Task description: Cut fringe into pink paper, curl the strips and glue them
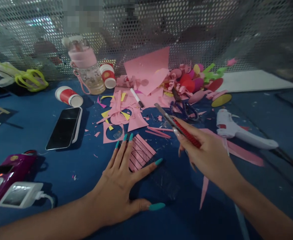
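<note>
With fingers spread, my left hand (121, 173) lies flat on the blue table, over a clear plastic ruler (165, 181) and the edge of a small pink paper piece (145, 151). Dark parallel lines and a round ruler marking show over that paper. My right hand (204, 146) is closed around a red utility knife (184, 131), held above the table to the right of the paper. Its blade is out and points up and to the left, apart from the paper. Pink strips (159, 131) lie just beyond the paper.
Pink paper scraps (136, 116), a marker (136, 97) and blue-handled scissors (185, 110) lie behind. A white glue gun (244, 130) is at right. A phone (65, 128), paper cups (68, 96), a bottle (85, 66) and a purple power strip (11, 173) stand or lie at left.
</note>
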`<state>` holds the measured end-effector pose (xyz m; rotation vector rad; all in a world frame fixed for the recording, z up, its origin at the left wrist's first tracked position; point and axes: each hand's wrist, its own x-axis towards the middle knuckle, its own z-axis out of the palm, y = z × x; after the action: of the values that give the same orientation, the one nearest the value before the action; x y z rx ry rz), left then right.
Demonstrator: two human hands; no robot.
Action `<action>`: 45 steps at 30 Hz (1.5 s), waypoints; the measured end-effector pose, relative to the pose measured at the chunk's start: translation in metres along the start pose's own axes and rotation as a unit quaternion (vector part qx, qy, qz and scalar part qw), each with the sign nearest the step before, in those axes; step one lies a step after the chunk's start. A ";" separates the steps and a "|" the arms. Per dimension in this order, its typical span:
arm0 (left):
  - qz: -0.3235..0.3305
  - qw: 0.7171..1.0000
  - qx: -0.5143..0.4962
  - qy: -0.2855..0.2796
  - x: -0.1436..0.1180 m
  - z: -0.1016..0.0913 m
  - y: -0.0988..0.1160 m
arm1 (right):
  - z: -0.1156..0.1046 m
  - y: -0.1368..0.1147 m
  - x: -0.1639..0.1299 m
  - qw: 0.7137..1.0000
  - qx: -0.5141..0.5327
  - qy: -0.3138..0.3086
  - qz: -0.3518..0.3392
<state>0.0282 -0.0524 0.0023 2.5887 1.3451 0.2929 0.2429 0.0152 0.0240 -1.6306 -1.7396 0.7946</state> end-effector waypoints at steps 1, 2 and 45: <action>0.001 1.000 -0.001 0.001 0.001 0.000 -0.001 | 0.000 0.001 0.001 1.000 -0.003 0.004 0.000; 0.002 1.000 -0.001 0.001 0.001 -0.001 -0.002 | -0.001 0.002 0.002 1.000 -0.008 0.008 0.000; 0.011 0.999 0.012 -0.028 0.007 -0.009 -0.004 | -0.007 0.005 0.007 0.998 -0.057 0.023 0.002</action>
<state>0.0265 -0.0437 0.0106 2.6114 1.3097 0.2076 0.2508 0.0223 0.0247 -1.7130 -1.7783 0.6659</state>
